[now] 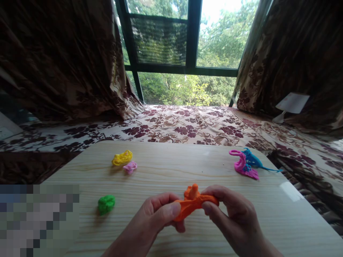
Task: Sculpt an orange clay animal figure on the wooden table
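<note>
A lump of orange modelling clay (191, 204) is held up over the table between my two hands, stretched sideways with a rounded nub sticking up in its middle. My left hand (160, 210) pinches its left end between thumb and fingers. At the other end, my right hand (230, 210) grips the clay between thumb and forefinger. Off to the left of my hands lies a green clay lump (106, 204). Part of the orange clay is hidden behind my fingers.
On the pale wooden table (171, 160) lie a yellow clay piece (122, 157) and a pink one (130, 167) at back left. A magenta clay shape (242, 165) touches a blue one (253, 159) at back right. Beyond are a floral-covered ledge (184, 125), curtains and a small lamp (292, 103).
</note>
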A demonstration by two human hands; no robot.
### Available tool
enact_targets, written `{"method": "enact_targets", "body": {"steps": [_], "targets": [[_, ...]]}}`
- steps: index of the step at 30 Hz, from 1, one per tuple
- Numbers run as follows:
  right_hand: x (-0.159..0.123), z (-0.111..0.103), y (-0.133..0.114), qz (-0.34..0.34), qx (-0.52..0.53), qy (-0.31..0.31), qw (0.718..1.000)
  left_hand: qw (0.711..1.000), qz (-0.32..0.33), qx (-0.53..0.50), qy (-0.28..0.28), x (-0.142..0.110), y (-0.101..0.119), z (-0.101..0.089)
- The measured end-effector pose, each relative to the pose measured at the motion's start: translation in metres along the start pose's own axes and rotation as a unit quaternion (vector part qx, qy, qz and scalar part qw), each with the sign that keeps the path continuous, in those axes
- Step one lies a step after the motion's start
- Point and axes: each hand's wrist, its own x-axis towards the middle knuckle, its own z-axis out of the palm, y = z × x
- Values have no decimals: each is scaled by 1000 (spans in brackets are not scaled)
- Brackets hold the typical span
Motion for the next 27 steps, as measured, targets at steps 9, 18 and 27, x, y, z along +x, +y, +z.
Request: {"method": "enact_targets", "body": {"steps": [9,18,27], "targets": [[-12,-25,2,-27,-108,-101,989,995,-12,83,55,-4,1,1],[-51,-58,28,17,-200,-154,968,855,86,399,321,8,-10,-39],[-48,-57,17,3,-365,-196,910,680,153,651,302,27,-29,-78]]}}
